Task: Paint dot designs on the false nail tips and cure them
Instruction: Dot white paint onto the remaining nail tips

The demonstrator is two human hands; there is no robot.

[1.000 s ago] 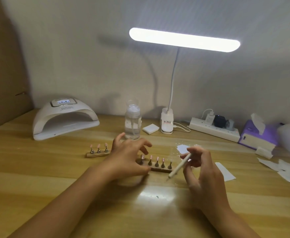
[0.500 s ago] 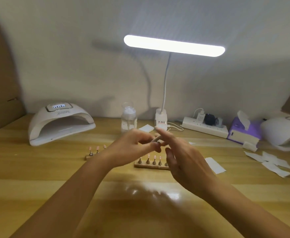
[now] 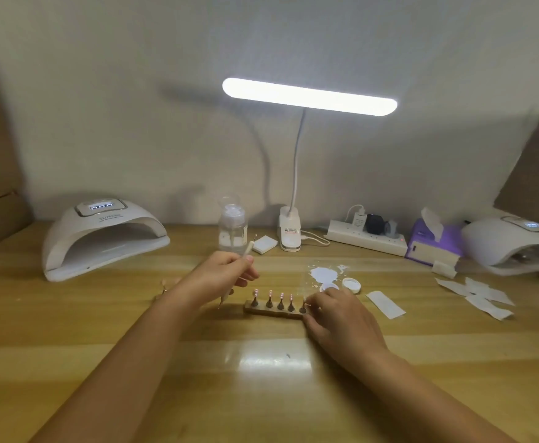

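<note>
Head view: left hand (image 3: 220, 276) above mid-bench, grip clamped on slim white dotting pen (image 3: 248, 249), held slanted, one tip up toward the far edge, the other down near the wood. Right hand (image 3: 341, 311) at the right end of a narrow wooden strip (image 3: 271, 310); grip pinches that end, thumb on the near side, fingertips (image 3: 311, 302) at the last stand. Strip lies mid-bench on the pale wooden bench (image 3: 261, 378) and carries a row of small pink false nail tips (image 3: 281, 295) upright on dark stands. Just beyond the right hand: white paint puddle (image 3: 324, 274). White dome-shaped curing lamp (image 3: 102, 238) stands at the far left edge, well apart from the strip. Lit white bar desk lamp (image 3: 309, 96) overhead.
</note>
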